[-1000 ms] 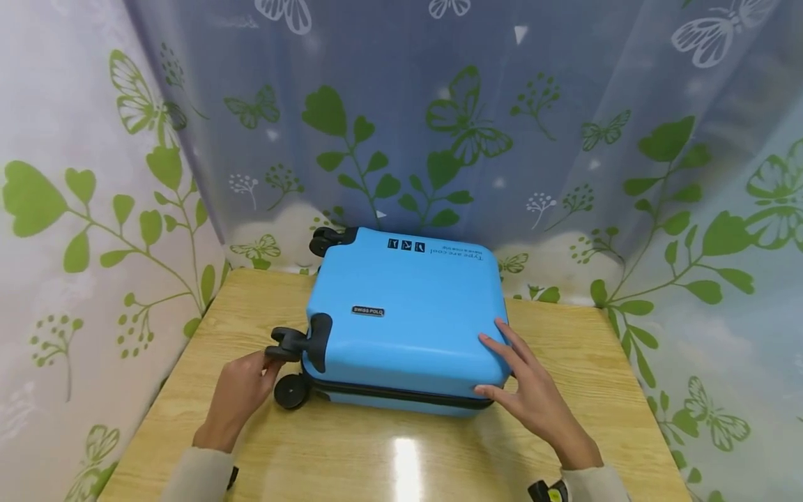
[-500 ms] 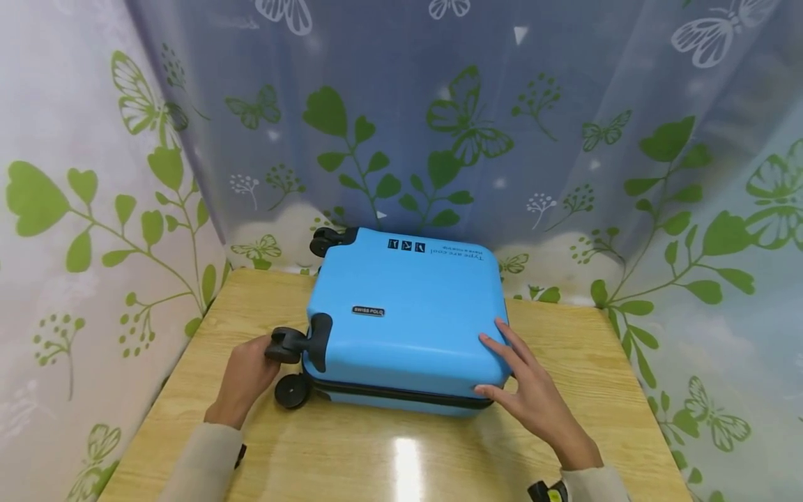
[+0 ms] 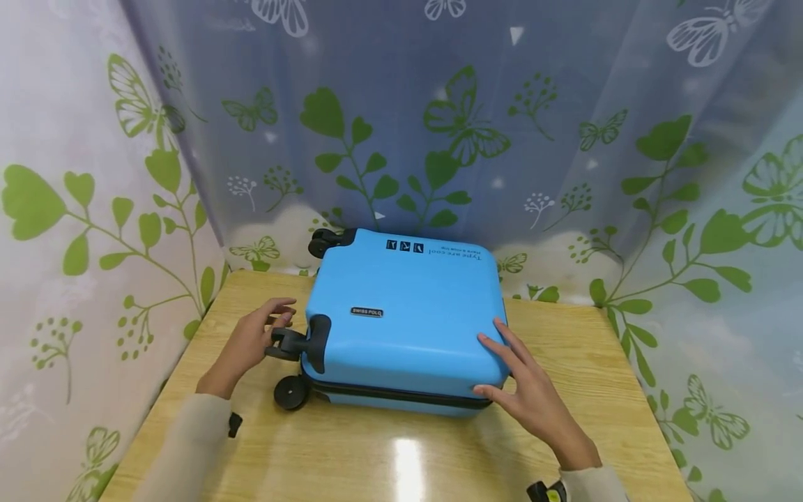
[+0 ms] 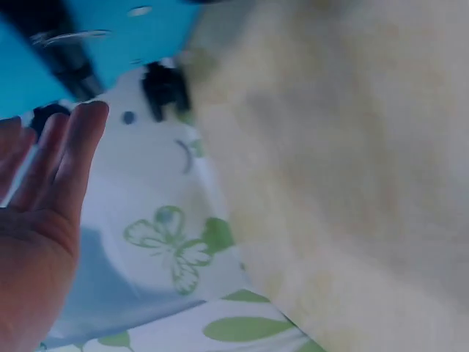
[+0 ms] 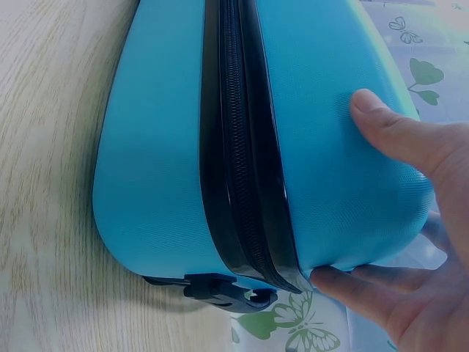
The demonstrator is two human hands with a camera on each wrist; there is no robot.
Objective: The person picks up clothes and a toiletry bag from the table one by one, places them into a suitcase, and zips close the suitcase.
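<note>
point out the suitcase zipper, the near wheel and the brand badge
suitcase zipper point(image 5: 242, 161), right wrist view, on the black zip band mid-length
near wheel point(image 3: 291, 392), head view, on the tyre's face
brand badge point(image 3: 366, 312), head view, on the plate's centre

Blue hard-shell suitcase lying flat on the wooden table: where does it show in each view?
Head: blue hard-shell suitcase at centre, between both hands.
Left wrist: only a blue corner at top left, blurred.
Right wrist: fills the middle, seen edge-on.
Shared landmark: its black zipper band, blurred in the left wrist view.
</note>
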